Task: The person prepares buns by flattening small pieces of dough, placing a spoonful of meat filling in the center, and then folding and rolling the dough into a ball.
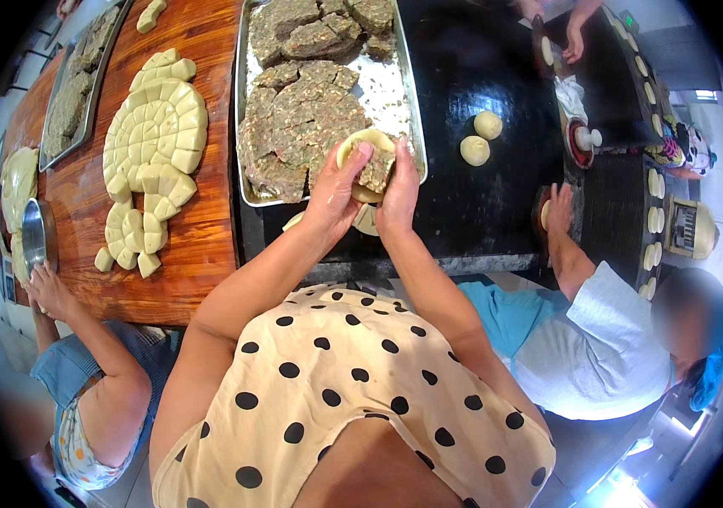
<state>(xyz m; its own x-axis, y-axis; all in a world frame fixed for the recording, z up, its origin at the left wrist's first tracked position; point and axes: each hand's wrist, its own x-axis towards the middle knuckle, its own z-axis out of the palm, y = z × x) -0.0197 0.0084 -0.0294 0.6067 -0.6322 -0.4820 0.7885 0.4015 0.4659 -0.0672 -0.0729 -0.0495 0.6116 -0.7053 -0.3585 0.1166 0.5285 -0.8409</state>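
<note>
Both my hands are together over the near right part of a metal tray [244,182] of brown, crumbly filling [319,110]. Between them is a round of pale dough [366,137] with a lump of the filling in it. My left hand [333,190] cups the dough from the left, its thumb pressed on the filling. My right hand [399,190] holds the other side, fingers up along the edge. Just beneath my hands, flat pieces of dough [365,222] lie on the black worktop, partly hidden.
Two dough balls [475,151] sit on the black worktop [454,220] to the right. Cut dough pieces [158,127] cover part of the wooden table [209,279] at left, by another filling tray [73,102]. Co-workers stand either side; one's hand [558,207] presses dough at right, another's holds a metal bowl [37,233].
</note>
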